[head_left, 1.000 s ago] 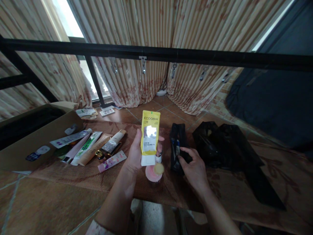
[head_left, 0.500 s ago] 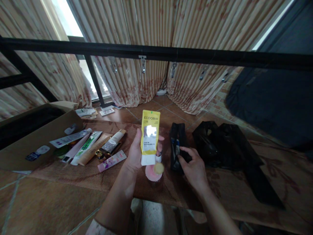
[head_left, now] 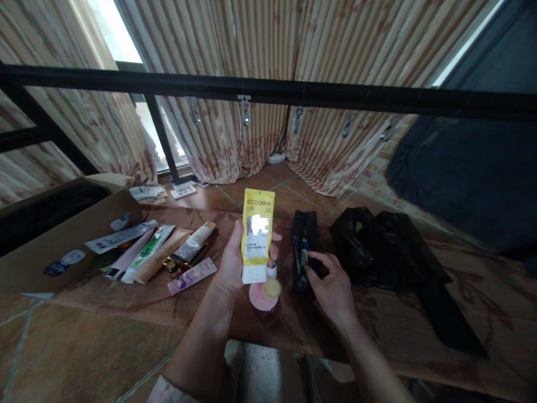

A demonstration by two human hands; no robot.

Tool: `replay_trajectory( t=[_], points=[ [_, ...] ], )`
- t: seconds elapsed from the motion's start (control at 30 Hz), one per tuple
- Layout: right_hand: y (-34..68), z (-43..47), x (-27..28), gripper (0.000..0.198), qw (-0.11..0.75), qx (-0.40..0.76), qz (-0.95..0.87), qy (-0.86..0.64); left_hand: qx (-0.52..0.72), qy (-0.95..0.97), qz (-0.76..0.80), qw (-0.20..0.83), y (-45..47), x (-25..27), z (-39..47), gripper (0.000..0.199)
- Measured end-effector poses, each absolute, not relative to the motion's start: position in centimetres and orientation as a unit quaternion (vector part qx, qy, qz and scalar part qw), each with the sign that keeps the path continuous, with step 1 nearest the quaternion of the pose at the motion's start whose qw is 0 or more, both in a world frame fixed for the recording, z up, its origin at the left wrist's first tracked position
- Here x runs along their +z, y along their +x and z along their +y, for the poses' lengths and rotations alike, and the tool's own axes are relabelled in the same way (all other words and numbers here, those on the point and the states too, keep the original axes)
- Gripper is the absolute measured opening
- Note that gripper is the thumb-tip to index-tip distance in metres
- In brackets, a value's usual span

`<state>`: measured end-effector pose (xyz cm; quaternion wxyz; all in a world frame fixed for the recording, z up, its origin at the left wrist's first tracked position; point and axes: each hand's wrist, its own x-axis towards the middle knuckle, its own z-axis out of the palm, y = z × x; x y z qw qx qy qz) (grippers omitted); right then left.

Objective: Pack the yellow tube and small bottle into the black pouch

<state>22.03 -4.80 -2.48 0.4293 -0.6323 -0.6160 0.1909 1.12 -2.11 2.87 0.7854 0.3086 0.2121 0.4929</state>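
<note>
My left hand (head_left: 229, 263) is closed around a yellow squeeze tube (head_left: 257, 235) marked ECOOBIX, its white cap pointing down toward me. Just below the tube, a pink round container (head_left: 260, 298) with a small tan disc (head_left: 272, 288) on it rests on the mat. A small white-capped item (head_left: 272, 271) shows partly behind the tube. My right hand (head_left: 333, 285) pinches the near right edge of an open black zip pouch (head_left: 298, 274). Inside the pouch, a blue and white item (head_left: 302, 252) is partly visible.
Several cosmetic tubes (head_left: 149, 254) and a gold-capped bottle (head_left: 188, 254) lie at left, beside a cardboard box (head_left: 75, 235). A pink tube (head_left: 192, 276) is nearer the middle. Crumpled black bags (head_left: 386, 252) lie right on the brown mat (head_left: 146, 305). A black rail (head_left: 268, 89) crosses ahead.
</note>
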Motion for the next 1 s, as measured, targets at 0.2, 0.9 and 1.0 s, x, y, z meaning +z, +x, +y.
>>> replay_trajectory(
  t=[0.2, 0.9, 1.0],
  points=[
    [22.02, -4.82, -2.53, 0.031, 0.438, 0.174, -0.624, -0.623, 0.495, 0.305, 0.203, 0.788, 1.11, 2.70, -1.98, 0.083],
    [22.01, -4.82, -2.43, 0.030, 0.438, 0.178, -0.626, -0.620, 0.501, 0.273, 0.197, 0.797, 1.20, 2.83, -1.95, 0.075],
    [22.01, -4.83, -2.39, 0.030, 0.434, 0.178, -0.628, -0.622, 0.497, 0.274, 0.195, 0.800, 1.18, 2.92, -1.98, 0.077]
  ],
)
